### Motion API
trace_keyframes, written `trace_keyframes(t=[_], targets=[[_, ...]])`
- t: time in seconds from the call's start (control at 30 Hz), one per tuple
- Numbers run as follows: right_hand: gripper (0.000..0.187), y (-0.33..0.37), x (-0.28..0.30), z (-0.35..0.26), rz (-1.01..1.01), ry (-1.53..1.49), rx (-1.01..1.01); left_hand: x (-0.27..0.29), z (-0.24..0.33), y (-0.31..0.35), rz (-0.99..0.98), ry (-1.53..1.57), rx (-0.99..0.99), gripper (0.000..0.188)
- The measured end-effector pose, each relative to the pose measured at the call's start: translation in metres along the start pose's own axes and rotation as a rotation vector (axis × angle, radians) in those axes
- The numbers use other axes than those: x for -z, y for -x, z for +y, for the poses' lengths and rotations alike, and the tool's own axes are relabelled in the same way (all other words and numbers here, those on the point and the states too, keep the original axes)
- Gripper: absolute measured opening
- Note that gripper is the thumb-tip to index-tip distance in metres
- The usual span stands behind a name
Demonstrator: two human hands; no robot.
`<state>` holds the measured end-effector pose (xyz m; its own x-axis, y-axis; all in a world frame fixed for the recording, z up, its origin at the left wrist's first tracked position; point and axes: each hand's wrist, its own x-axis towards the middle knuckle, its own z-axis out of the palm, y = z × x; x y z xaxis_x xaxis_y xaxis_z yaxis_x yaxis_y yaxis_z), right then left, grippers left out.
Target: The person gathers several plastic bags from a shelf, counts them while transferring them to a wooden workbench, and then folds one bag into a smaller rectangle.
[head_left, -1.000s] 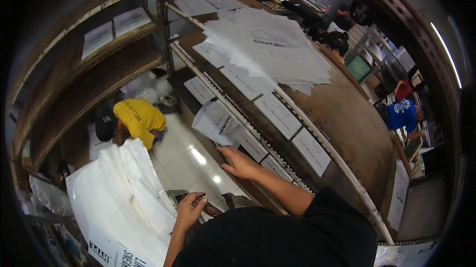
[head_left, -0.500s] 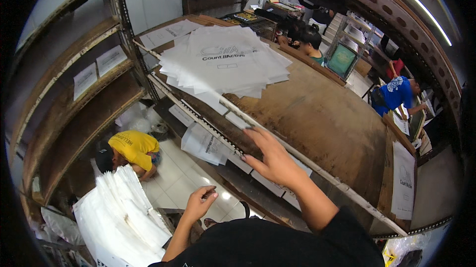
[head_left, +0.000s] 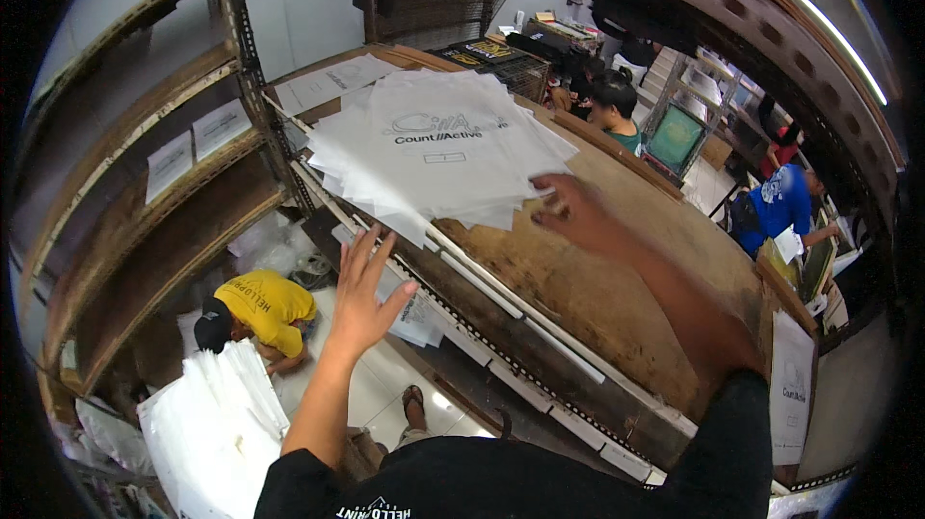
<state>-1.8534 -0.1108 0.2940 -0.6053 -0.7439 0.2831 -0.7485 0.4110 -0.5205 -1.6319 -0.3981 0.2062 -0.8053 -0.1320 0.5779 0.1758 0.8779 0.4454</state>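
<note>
Both my hands are up at the shelf: left hand (head_left: 358,297) fingers spread, just below the sheet stack (head_left: 434,153) lying on the wooden shelf (head_left: 597,278); right hand (head_left: 570,212) blurred at its edge, fingers unreadable.

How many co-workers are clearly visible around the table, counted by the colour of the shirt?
Yellow shirt: 1
Green shirt: 1
Blue shirt: 1
Total: 3
A red shape behind the blue shirt is too unclear to count.
</note>
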Motion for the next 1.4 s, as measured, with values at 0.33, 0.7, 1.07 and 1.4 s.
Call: trace_keyframes(t=[0.33, 0.7, 1.07, 1.4], targets=[[0.079, -0.328, -0.055, 0.086, -0.03, 0.652, 0.214, -0.016, -0.06, -0.078, -0.152, -0.125, -0.117, 0.079], [0.13, -0.471, -0.05, 0.115, -0.634, 0.744, -0.143, -0.008, -0.108, -0.084, -0.219, 0.101, -0.089, 0.1], [0.119, -0.436, -0.063, 0.076, -0.273, 0.938, 0.02, -0.01, -0.126, -0.09, -0.212, 0.165, -0.037, 0.1], [0.064, -0.415, -0.062, 0.123, -0.273, 0.775, 0.053, -0.003, -0.121, -0.085, -0.143, 0.153, -0.06, 0.096]])
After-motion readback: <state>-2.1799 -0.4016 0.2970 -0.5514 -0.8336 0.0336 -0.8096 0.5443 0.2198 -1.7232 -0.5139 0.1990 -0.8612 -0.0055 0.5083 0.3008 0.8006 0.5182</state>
